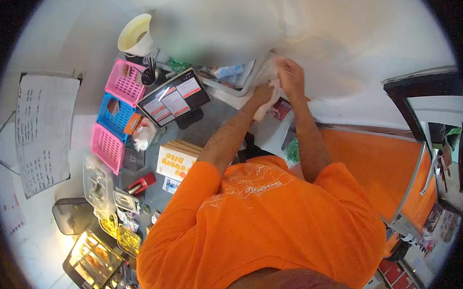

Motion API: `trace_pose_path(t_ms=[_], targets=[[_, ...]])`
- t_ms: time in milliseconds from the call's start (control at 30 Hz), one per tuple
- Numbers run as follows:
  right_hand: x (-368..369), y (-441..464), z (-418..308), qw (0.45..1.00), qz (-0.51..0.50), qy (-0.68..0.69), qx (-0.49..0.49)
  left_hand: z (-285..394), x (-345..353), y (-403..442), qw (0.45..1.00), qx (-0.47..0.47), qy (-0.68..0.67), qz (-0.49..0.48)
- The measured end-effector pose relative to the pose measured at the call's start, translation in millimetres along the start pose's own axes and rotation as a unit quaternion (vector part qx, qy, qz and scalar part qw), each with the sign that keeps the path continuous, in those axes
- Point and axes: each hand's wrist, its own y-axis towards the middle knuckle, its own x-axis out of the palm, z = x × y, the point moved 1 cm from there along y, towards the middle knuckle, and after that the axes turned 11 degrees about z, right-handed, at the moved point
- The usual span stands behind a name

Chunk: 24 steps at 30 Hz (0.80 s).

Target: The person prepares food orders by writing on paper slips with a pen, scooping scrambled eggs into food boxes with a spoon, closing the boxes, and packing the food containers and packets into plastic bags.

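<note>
My two hands meet at the upper middle of the head view, close to the wall. A piece of thin whitish plastic (pixel 275 90) lies between them; whether it is a bag or a glove I cannot make out. My left hand (pixel 264 94) is closed on its near side, fingers partly hidden. Above and to the right, my right hand (pixel 292 75) has bent fingers gripping the plastic. Just left of them stands a clear plastic bin (pixel 236 89) with bagged items. A dark red packet (pixel 280 109) lies under my wrists.
A tablet (pixel 174 97) stands tilted on the grey counter. Pink baskets (pixel 108 147) and a blue basket (pixel 113 117) line the left. Printed boxes (pixel 176 162) and a red stapler-like object (pixel 141 183) lie nearer. An orange cabinet (pixel 368 169) is at right.
</note>
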Motion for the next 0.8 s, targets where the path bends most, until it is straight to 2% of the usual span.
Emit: trace_pose_path(t_ms=[33, 100, 200, 300, 400, 500, 600, 700, 767, 800], targets=[[-11, -2, 32, 0.989, 0.103, 0.094, 0.047, -5, -9, 6, 1.0, 0.009, 0.006, -0.009], [-45, -9, 103, 0.947, 0.147, 0.184, 0.219, -7, -25, 8, 0.999, 0.016, 0.016, -0.027], [-17, -20, 204, 0.893, 0.039, 0.158, 0.419, -17, -18, 1, 0.993, 0.106, 0.042, -0.013], [13, -10, 232, 0.913, 0.092, -0.038, 0.395, -52, 52, 13, 0.981, -0.005, -0.181, -0.062], [5, -5, 309, 0.933, 0.036, -0.222, 0.282, -11, -33, -7, 0.996, 0.051, -0.025, -0.074], [-15, 16, 354, 0.907, -0.012, -0.396, 0.141, 0, -47, -6, 0.998, 0.018, -0.026, -0.051], [-30, 23, 314, 0.962, 0.003, -0.218, 0.165, 8, -52, -14, 0.983, -0.063, -0.157, 0.065], [-47, 22, 233, 0.982, 0.016, -0.027, 0.188, -40, 19, 4, 0.997, 0.055, -0.042, -0.029], [-59, 9, 174, 0.957, 0.084, 0.204, 0.186, -12, -40, 0, 0.996, 0.03, -0.04, -0.073], [-64, 4, 117, 0.945, 0.112, 0.247, 0.179, -8, -48, 1, 0.992, 0.006, -0.097, -0.08]])
